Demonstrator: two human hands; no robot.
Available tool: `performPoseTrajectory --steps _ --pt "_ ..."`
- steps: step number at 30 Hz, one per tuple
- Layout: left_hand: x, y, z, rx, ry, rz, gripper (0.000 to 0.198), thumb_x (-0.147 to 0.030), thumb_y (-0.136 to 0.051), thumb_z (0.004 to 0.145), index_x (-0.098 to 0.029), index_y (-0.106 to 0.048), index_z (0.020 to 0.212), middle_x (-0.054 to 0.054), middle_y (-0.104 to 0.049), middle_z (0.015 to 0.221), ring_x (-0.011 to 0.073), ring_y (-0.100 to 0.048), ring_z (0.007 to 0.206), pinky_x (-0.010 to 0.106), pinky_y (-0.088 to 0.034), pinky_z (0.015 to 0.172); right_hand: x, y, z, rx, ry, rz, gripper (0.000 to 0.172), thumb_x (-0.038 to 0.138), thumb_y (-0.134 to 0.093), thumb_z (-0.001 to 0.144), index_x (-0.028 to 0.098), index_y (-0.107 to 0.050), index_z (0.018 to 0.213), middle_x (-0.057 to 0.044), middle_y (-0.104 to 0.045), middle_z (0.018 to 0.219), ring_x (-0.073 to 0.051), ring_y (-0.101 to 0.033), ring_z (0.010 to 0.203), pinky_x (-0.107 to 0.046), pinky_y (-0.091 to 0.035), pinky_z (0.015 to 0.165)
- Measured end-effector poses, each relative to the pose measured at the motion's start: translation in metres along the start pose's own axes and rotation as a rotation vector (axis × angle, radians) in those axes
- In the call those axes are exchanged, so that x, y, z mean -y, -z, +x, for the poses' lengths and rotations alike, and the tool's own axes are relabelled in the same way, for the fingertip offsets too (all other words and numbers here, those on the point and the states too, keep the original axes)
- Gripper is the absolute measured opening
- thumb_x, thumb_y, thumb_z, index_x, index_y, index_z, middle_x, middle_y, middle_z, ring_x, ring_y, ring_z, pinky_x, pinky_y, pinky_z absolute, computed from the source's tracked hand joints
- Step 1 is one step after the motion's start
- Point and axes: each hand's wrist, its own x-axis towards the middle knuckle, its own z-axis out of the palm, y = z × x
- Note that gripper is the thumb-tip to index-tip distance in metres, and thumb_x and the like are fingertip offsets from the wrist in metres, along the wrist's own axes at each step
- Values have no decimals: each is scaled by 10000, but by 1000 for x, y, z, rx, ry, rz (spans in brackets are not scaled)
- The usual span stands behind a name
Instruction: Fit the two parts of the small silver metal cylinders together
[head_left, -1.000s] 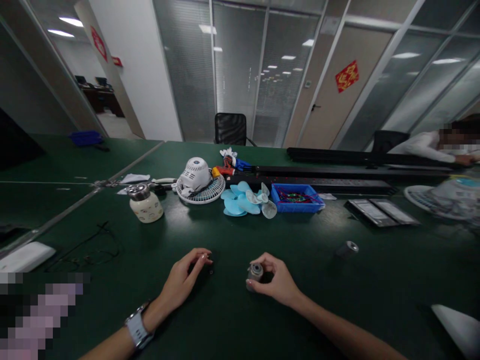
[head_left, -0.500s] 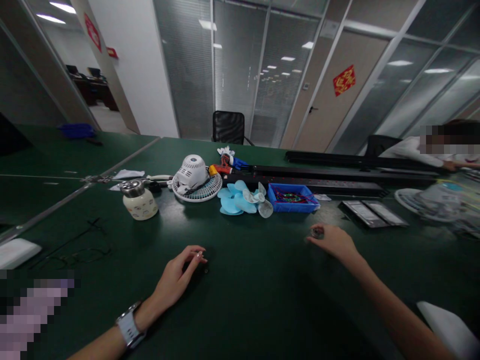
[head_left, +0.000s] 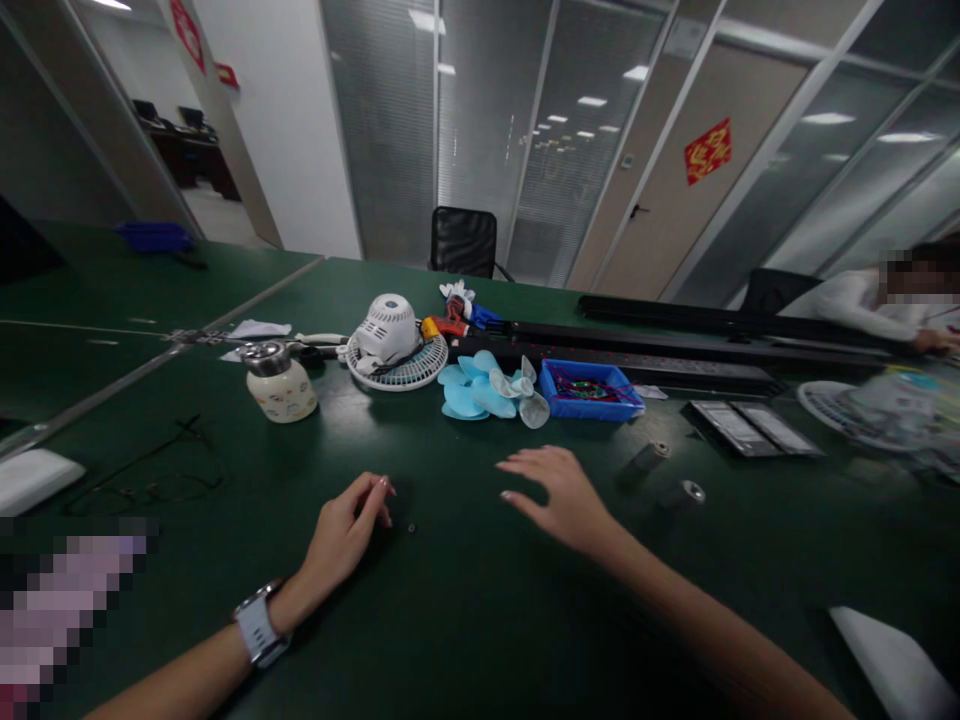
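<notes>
My left hand [head_left: 346, 528] rests low over the green table [head_left: 450, 600], its fingers curled together; whether anything is between them is hidden. Just right of its fingertips lies a tiny ring-like part [head_left: 412, 528]. My right hand [head_left: 559, 497] is held over the table's middle, thumb and fingers apart, with nothing in it. To the right of it stand two small metal cylinders, one farther back [head_left: 657, 452] and one nearer [head_left: 690, 493]. Light-blue fan blades [head_left: 476, 388] and a blue tray of wires [head_left: 592, 408] lie beyond my right hand.
A white fan body [head_left: 386, 335] sits on its grille behind a cream jar [head_left: 281, 385]. Long black rails [head_left: 637, 355] cross the back. Two flat panels [head_left: 754, 428] lie at right. Eyeglasses [head_left: 161, 488] are at left. A person in white sits at far right.
My right hand has moved left and opened, away from a small metal cylinder that now stands on the table. My left hand's fingers have curled in more. The view has shifted slightly.
</notes>
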Motion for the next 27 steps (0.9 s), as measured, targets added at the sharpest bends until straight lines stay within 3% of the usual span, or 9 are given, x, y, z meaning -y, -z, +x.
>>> performPoseTrajectory --steps 2,5,9,13,17,20,23,27 --pt "1 0 -1 7 11 26 419 -514 -383 934 -202 -558 716 -30 -591 550 144 -567 534 237 -415 553 36 -27 16 105 137 133 424 497 -567 883 316 -597 1265 -50 -664 1151 -214 -574 1079 -390 -362 959" --pt "2 -1 -2 36 1 48 463 -527 -394 926 -203 -491 610 -34 -541 512 131 -530 497 235 -390 536 64 -58 39 192 191 128 453 543 -588 853 309 -627 1239 -47 -662 991 -186 -597 908 -329 -399 832" --pt "1 -2 -1 56 -6 50 462 -528 -405 920 -202 -491 604 -36 -532 507 130 -530 501 235 -386 544 69 -80 55 215 222 95 344 509 -593 864 327 -690 1140 -12 -639 881 -142 -588 787 -279 -386 749" --pt "1 -2 0 68 -4 71 469 -531 -411 915 -199 -508 599 -32 -545 523 129 -528 509 236 -381 547 59 -80 48 146 193 117 252 448 -593 887 330 -719 1070 5 -642 857 -112 -573 740 -260 -359 700" --pt "2 -1 0 78 -9 80 485 -539 -400 915 -196 -527 597 -29 -552 536 126 -513 503 237 -375 544 17 -46 21 -5 2 133 227 416 -588 894 316 -727 1044 12 -639 780 -107 -559 675 -252 -356 653" --pt "1 -1 0 82 -10 79 490 -538 -400 914 -194 -532 591 -26 -561 538 127 -513 510 238 -375 555 -40 -2 -12 -236 -260 14 320 470 -529 906 262 -744 1020 -16 -622 720 -128 -542 621 -256 -362 594" --pt "0 -1 0 84 -13 83 491 -539 -407 911 -192 -539 589 -25 -561 543 128 -514 520 238 -373 559 -99 39 -48 -434 -574 -244 399 516 -504 890 226 -755 1002 -53 -642 738 -164 -554 617 -276 -360 562" --pt "-1 -2 0 91 -21 88 493 -542 -408 911 -190 -542 594 -25 -554 549 127 -514 523 237 -373 561 -143 62 -78 -402 -847 -435 371 483 -515 872 240 -753 1020 -88 -686 833 -210 -596 662 -287 -345 529"
